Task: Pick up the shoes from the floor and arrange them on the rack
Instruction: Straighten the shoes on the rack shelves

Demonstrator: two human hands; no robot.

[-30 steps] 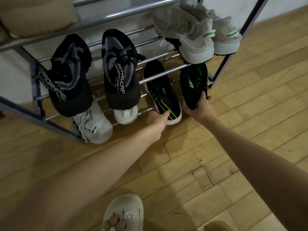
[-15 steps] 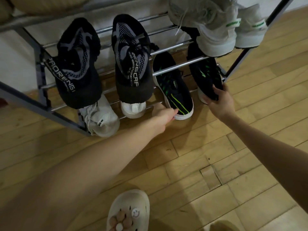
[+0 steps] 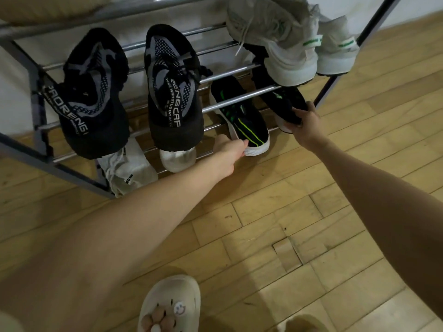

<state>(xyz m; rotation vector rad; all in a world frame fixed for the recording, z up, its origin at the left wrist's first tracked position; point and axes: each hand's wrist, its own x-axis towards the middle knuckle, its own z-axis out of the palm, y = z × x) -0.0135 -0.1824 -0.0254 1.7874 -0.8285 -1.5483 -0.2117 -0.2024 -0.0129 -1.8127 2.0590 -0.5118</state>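
Head view, left hand (image 3: 227, 155) gripping black-green shoe (image 3: 242, 121), right hand (image 3: 304, 124) gripping its mate (image 3: 285, 101)

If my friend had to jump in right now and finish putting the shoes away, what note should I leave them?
Left hand: holding the heel of the left black-and-green shoe on the bottom shelf.
Right hand: gripping the heel of the right black-and-green shoe beside it.
Done: black patterned pair and grey pair sit on the middle shelf of the rack; white pair below.
Left: settle the black-and-green pair straight, then let go. No other loose shoes are visible on the floor.
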